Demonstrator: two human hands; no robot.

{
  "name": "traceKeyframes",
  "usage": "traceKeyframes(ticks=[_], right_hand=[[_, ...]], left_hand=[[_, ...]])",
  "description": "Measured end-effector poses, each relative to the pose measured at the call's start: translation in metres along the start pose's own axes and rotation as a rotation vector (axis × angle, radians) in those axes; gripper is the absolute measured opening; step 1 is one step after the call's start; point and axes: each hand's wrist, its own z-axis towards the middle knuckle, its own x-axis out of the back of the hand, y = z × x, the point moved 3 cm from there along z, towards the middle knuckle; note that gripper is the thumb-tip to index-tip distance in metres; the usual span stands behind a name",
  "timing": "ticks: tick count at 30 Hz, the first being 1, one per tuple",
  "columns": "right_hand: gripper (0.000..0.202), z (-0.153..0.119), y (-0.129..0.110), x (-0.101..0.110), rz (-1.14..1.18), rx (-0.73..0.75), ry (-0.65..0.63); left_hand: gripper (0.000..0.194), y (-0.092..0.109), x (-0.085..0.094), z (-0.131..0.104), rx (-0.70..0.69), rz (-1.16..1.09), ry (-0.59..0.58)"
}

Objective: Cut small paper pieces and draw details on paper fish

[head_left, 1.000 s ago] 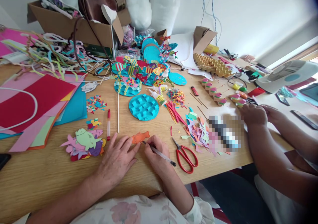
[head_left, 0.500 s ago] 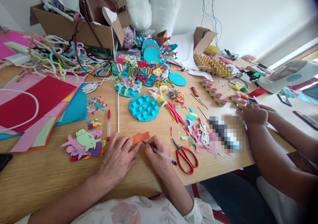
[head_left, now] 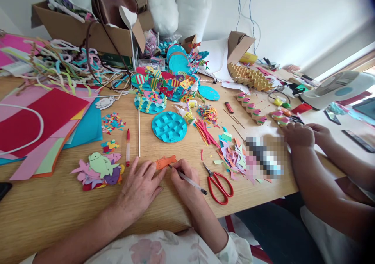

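Note:
An orange paper fish [head_left: 164, 162] lies flat on the wooden table [head_left: 96, 213] between my hands. My left hand [head_left: 140, 188] rests with spread fingers at the fish's left end, its fingertips touching the paper. In my right hand [head_left: 186, 178] is a clear-barrelled pen [head_left: 191, 183], its dark tip at the fish's lower right edge. Red-handled scissors [head_left: 220, 186] lie to the right of my right hand. Left of my left hand sits a pile of cut paper fish [head_left: 101, 168], with a red-capped pen [head_left: 128, 147] beside it.
Coloured paper sheets [head_left: 49, 123] cover the left side. Ahead are a blue woven disc [head_left: 169, 126], a thin stick [head_left: 139, 133], glue bottles and decorated fish. Paper scraps [head_left: 233, 154] lie to the right. Another person's hands [head_left: 301, 135] work at the right side.
The pen has shifted very slightly, its tip still at the orange fish's edge. My left hand stays where it was. The whole view has moved a little.

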Motion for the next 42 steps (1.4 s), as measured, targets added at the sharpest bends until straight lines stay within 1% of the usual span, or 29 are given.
traceKeyframes(ticks=[7, 12, 19, 23, 25, 32, 38, 42], right_hand=[[0.007, 0.0, 0.003, 0.001, -0.013, 0.029, 0.013], [0.008, -0.001, 0.0, 0.001, -0.026, 0.045, 0.015], [0.009, 0.006, 0.0, 0.012, 0.114, -0.08, -0.025], [0.009, 0.011, -0.003, 0.016, 0.063, -0.036, -0.093], [0.009, 0.011, -0.003, 0.016, 0.045, -0.021, -0.106], [0.01, 0.006, 0.0, 0.012, 0.033, -0.004, -0.09], [0.008, 0.007, 0.001, 0.011, 0.018, 0.015, -0.088], [0.008, 0.007, 0.0, 0.011, 0.016, 0.02, -0.079]], left_hand=[[0.043, 0.0, 0.0, -0.001, -0.001, 0.001, 0.007], [0.042, 0.0, 0.0, 0.0, -0.004, 0.003, 0.006], [0.037, -0.001, 0.005, 0.004, -0.013, -0.002, 0.006], [0.034, 0.001, 0.009, 0.008, -0.01, -0.006, 0.002], [0.032, 0.002, 0.011, 0.009, -0.005, -0.013, 0.007], [0.027, 0.005, 0.008, 0.012, -0.031, -0.05, 0.004], [0.024, 0.004, 0.005, 0.012, -0.046, -0.077, 0.057], [0.025, 0.005, 0.004, 0.012, -0.052, -0.07, 0.071]])
